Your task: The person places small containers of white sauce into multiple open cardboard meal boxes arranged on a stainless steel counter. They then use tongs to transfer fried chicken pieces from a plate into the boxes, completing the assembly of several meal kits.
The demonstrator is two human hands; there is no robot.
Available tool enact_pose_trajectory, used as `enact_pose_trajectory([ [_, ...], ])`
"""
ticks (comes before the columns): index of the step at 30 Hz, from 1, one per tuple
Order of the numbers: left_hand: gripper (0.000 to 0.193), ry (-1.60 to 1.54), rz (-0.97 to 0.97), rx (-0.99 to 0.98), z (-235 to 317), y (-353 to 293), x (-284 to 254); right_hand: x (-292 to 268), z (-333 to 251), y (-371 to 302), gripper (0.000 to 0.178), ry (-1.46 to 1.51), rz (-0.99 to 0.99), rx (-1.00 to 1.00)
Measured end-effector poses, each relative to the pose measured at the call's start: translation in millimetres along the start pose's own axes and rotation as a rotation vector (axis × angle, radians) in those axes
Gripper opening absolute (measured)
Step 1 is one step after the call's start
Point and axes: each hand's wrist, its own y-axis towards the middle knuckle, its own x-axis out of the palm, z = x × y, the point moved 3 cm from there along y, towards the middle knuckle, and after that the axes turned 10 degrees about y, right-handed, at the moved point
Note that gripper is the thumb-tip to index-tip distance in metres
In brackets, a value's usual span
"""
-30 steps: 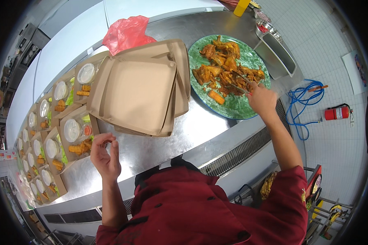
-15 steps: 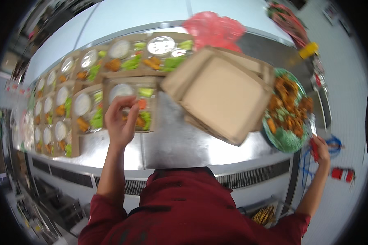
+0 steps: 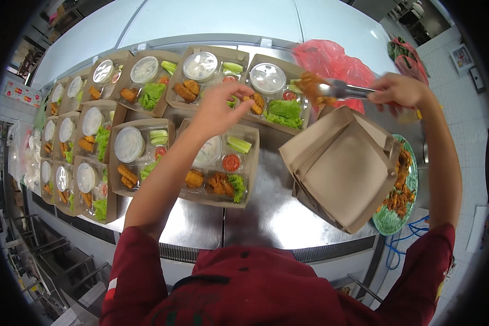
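My right hand (image 3: 399, 91) grips metal tongs (image 3: 353, 91) at the far right of the counter. A piece of brown fried chicken (image 3: 316, 89) is in their jaws, blurred, above the right edge of a filled cardboard box (image 3: 296, 124). That box holds a lidded round tub (image 3: 267, 77), lettuce (image 3: 284, 112), tomato, cucumber and golden fried pieces. My left hand (image 3: 223, 106) is open, its fingertips close to the box's left side; whether they touch it I cannot tell. Beneath my left forearm, a nearer box (image 3: 250, 182) holds a brown fried piece (image 3: 221, 183) beside lettuce.
Several filled boxes (image 3: 99, 179) stand in rows to the left. Empty cardboard boxes (image 3: 342, 174) are stacked at the right, next to a green plate (image 3: 390, 223) of fried chicken. Behind them lies a red plastic bag (image 3: 331, 60). A steel counter (image 3: 266, 217) runs underneath.
My right hand has come up from beside the green plate with the tongs, now carrying fried chicken. My left hand has moved right and away to the far box. A fried piece now shows in the nearer box.
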Motion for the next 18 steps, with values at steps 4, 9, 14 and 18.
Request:
enact_pose_trajectory([
  [4, 0.032, -0.017, -0.117, -0.045, -14, 26, 30, 11, -48, 82, 0.035, -0.250, -0.162, 0.063],
  [9, 0.038, 0.111, -0.304, 0.046, -27, 37, 63, 32, -55, 150, 0.039, -0.379, -0.344, 0.100],
  [14, 0.028, 0.196, -0.403, 0.096, -27, 55, 88, 40, -45, 169, 0.040, -0.356, -0.366, 0.126],
  [18, 0.019, 0.254, -0.417, 0.017, -29, 56, 98, 26, -35, 153, 0.043, -0.351, -0.278, -0.023],
])
